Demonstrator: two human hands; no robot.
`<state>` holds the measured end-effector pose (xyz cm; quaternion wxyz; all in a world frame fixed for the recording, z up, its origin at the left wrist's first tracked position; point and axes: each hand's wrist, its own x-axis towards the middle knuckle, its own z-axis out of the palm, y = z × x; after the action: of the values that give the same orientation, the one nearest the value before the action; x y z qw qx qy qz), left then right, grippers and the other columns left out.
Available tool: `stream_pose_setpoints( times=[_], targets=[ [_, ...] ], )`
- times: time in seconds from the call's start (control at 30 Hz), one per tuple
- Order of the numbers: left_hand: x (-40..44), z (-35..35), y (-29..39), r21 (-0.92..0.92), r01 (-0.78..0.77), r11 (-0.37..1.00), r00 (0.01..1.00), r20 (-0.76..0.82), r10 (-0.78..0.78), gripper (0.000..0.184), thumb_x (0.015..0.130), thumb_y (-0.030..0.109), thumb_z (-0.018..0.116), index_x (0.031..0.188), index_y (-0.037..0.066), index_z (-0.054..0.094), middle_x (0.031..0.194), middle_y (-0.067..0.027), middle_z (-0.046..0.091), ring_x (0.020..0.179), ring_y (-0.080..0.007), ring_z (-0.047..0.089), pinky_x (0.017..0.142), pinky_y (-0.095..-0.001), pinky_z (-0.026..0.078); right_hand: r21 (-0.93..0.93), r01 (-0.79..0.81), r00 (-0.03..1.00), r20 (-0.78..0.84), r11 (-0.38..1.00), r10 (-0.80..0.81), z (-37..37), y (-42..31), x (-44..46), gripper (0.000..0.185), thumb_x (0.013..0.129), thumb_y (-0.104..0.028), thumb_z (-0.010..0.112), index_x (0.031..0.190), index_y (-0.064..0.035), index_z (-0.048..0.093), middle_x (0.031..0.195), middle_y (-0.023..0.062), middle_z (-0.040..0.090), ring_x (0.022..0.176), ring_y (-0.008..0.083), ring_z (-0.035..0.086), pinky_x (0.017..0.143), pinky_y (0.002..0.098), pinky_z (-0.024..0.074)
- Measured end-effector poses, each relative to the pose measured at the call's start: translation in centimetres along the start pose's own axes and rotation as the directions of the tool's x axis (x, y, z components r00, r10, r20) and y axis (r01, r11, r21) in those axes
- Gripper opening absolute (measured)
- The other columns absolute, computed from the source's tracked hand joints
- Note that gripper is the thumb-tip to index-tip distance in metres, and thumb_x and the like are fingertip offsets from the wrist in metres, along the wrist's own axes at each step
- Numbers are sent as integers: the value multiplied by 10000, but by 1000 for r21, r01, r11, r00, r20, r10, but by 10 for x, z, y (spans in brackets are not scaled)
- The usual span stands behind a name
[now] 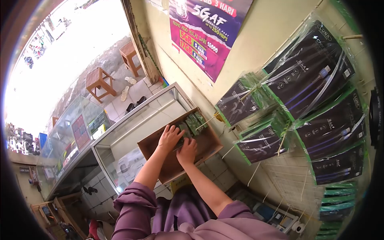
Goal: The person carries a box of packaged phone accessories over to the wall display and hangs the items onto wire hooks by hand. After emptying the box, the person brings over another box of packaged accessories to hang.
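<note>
While both your hands are down inside the cardboard box (211, 147), their state is only half readable: left hand (169, 137) and right hand (186, 152) sit close together, left a bit farther in, fingers curled over dark green packets (195, 121). Whether either one grips a packet or only presses on it, can't tell.

Packets lie bunched just beyond your fingertips, at the far end of the box; nearer than your hands, brown cardboard shows. So handling looks partway: some packets grouped, your hands not yet off them. How many are left to handle, or whether they're going in or out, doesn't read from here.

Hidden: the packets under your fingers, your fingertips, part of the box floor behind your wrists. Labels on the packets too small to read. What bears the box is unclear; it overlaps the glass display case (105, 162), which runs off left of your hands with printed papers (131, 163) beside your left forearm.

Right of your hands, wrapped cable packs (312, 72) hang along the wall, some bunches overlapping, lowest ones cut by the dark lens edge. Past your hands, a purple poster (206, 36), top cut off. Farthest, beyond your left hand, brown stools (98, 82) and a washed-out street.
</note>
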<state>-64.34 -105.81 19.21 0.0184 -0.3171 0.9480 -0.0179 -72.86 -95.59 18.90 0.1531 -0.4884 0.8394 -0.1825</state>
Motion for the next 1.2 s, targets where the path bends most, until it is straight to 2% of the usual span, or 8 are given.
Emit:
stream_pose_setpoints(
  times=[0.13, 0.4, 0.47, 0.6, 0.73, 0.87, 1.13, 1.2],
  targets=[
    [-19, -5, -12, -135, 67, 989, 996, 59, -60, 450, 853, 169, 583, 1298, 230, 561, 1223, -96, 545, 1244, -281, 495, 1055, -447, 391, 292, 92, 990, -133, 952, -55, 22, -7, 2, 441, 769, -45, 716, 1109, -76, 436, 1158, 184, 496, 1067, 391, 538, 860, 504, 472],
    [-53, -31, -16, -321, 115, 940, 982, -104, -156, 388, 832, 112, 621, 1214, 156, 571, 1344, -122, 533, 1267, -313, 493, 1000, -421, 440, 559, 133, 985, -168, 819, -46, 19, -25, -10, 408, 789, -7, 689, 1119, -47, 452, 1065, 207, 534, 947, 418, 568, 793, 487, 486],
    [-57, -59, -17, -724, 175, 667, 947, -61, -315, 500, 747, 15, 693, 1220, 99, 554, 1308, -147, 550, 1229, -373, 506, 1028, -459, 423, 554, 191, 973, -213, 810, -84, 1, -22, -18, 415, 798, -3, 684, 1142, -45, 455, 1070, 198, 542, 926, 400, 584, 786, 467, 493],
    [-69, -102, -11, -949, 119, 293, 936, 8, -352, 604, 695, 46, 815, 1230, 59, 535, 1163, -128, 616, 1079, -303, 610, 952, -413, 488, 760, 138, 990, -115, 635, -77, -79, -21, -45, 468, 810, 25, 683, 1224, -45, 477, 1077, 125, 560, 907, 252, 619, 746, 353, 518],
    [-81, -150, 4, -950, 184, 251, 965, 126, -231, 627, 758, 84, 830, 1277, 67, 479, 1036, -106, 641, 1001, -237, 626, 902, -370, 504, 912, 77, 996, -48, 402, -81, -163, -15, -70, 487, 827, 60, 673, 1277, -31, 506, 1120, 73, 563, 1016, 142, 603, 810, 275, 534],
    [-94, -202, 56, -967, 111, -229, 992, 120, -25, 772, 825, -26, 760, 1417, 122, 286, 1142, -117, 638, 1073, -174, 608, 887, -347, 521, 937, 125, 983, -72, 326, -171, -226, 5, -99, 494, 850, 52, 671, 1319, -16, 530, 1220, 75, 535, 1061, 125, 592, 848, 266, 534],
    [-104, -280, 171, -902, 61, -427, 993, 10, 122, 961, 798, -97, 721, 1528, 213, 178, 1258, -102, 580, 1121, -187, 600, 919, -345, 525, 889, 127, 992, -102, 439, -80, -301, 79, -194, 353, 852, -70, 777, 1163, -35, 614, 1003, 19, 620, 910, 71, 591, 745, 251, 514],
    [-97, -282, 193, -923, 30, -385, 988, -31, 152, 793, 820, -47, 727, 1482, 146, 335, 1246, -96, 578, 1094, -182, 604, 914, -335, 513, 831, 197, 973, -229, 520, -2, -315, 96, -217, 324, 846, -87, 788, 1118, -38, 619, 996, 19, 621, 890, 74, 598, 731, 245, 511]
  ],
)
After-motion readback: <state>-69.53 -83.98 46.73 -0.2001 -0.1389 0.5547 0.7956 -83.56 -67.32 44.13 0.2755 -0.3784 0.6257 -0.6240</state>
